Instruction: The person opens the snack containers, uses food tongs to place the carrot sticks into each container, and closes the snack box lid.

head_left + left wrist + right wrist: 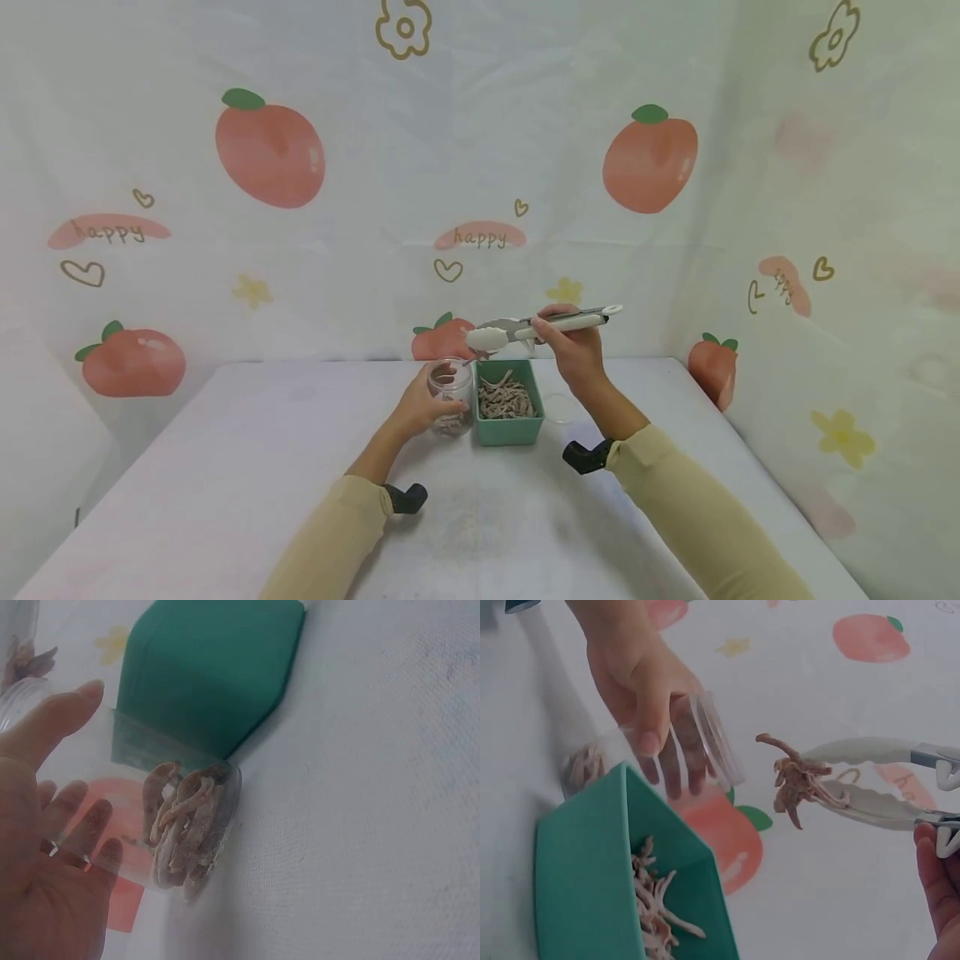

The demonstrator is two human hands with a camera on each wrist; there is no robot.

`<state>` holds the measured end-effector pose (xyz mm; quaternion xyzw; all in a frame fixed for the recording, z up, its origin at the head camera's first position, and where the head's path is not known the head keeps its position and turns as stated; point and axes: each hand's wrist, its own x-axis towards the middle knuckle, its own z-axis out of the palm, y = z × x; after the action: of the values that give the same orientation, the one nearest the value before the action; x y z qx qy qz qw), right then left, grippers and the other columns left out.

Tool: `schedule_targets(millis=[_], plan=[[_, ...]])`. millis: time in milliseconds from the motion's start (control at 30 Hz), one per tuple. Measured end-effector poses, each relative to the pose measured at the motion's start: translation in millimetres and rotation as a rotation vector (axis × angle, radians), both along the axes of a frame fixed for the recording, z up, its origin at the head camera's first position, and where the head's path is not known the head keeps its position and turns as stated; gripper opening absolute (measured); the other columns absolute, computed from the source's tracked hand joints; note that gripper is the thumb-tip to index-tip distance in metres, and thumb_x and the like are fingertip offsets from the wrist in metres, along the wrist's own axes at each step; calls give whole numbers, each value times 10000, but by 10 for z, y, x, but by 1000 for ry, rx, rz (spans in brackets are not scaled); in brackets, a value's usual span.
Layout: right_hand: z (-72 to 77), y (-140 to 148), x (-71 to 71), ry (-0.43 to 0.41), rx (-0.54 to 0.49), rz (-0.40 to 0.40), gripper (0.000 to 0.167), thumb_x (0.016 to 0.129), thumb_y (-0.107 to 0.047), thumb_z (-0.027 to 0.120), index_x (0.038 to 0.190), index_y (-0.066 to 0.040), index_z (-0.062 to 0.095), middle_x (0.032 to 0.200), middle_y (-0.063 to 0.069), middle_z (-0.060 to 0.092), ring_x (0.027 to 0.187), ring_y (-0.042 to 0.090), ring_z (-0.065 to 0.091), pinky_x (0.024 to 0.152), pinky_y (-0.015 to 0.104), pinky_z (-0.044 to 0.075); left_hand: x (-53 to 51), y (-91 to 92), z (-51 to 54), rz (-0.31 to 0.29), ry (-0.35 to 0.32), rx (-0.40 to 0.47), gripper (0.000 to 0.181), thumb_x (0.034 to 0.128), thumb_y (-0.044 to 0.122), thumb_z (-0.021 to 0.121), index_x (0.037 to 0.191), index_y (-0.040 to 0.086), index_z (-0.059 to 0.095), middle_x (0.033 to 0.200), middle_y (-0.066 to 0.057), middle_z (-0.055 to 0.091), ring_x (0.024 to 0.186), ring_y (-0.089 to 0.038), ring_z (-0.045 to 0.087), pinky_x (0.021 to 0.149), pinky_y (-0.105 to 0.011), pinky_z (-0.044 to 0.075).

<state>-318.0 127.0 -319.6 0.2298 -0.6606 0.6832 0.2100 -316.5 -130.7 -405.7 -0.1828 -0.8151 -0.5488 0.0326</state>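
My left hand point(420, 407) grips a clear plastic jar point(452, 385) upright by its side, thumb and fingers around it. Several dried, brownish wrinkled strips point(184, 825) lie at the jar's bottom in the left wrist view. In my right hand point(576, 354) is a pair of kitchen tongs point(491, 338) with pale scalloped tips. A small bunch of the same strips point(801, 782) is pinched between the tips, above and apart from the jar's mouth. Right beside the jar stands a green box point(510, 432) with many more strips point(506, 398).
A clear round lid point(559, 408) lies on the white table point(465, 533) right of the green box. Behind the table hangs a white cloth backdrop point(480, 125) with printed peaches. Black wrist devices point(587, 457) sit at both cuffs.
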Motion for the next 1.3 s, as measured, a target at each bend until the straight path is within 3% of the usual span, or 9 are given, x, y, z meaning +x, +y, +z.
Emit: schedule_targets(millis=[200,267,533,667,933,1300], plan=[[120,-184,149,8,-19,43,223,896,65,631,1053,202,550,926,96,625,777,129,611,760,359,544,-212,-47,-266,7,-6,40,806,774,66,820,1426,-16,353,1374,-240,487,1296,-393,422,1062,-543,316],[134,-235,174,1,-16,45,229,898,58,634,1053,203,549,929,93,617,787,127,615,774,392,547,-232,-49,-290,9,0,40,817,764,86,833,1426,3,362,1361,-204,506,1284,-359,443,1054,-525,337],[96,-369,209,-30,-6,61,214,894,37,644,1036,178,569,915,139,623,783,130,623,750,326,549,-245,-41,-289,35,1,22,842,739,150,855,1424,45,377,1335,-107,544,1255,-289,484,1035,-491,378],[46,-384,225,-34,26,50,224,895,21,653,1043,169,574,927,187,626,778,117,624,753,352,549,-241,-45,-287,28,-2,28,811,741,149,852,1402,39,395,1310,-109,557,1243,-295,496,1049,-494,366],[-38,-375,228,-12,112,19,225,892,-2,670,1046,140,589,911,191,651,746,109,634,703,245,530,-216,-44,-264,54,-20,-2,857,747,169,850,1440,44,361,1335,-96,542,1291,-277,459,1074,-491,335],[-50,-344,281,7,106,52,227,889,30,662,1048,168,577,934,252,635,767,91,600,686,223,497,-222,-45,-266,68,-24,-14,871,740,178,853,1442,48,355,1296,-79,560,1272,-276,471,1069,-497,340]])
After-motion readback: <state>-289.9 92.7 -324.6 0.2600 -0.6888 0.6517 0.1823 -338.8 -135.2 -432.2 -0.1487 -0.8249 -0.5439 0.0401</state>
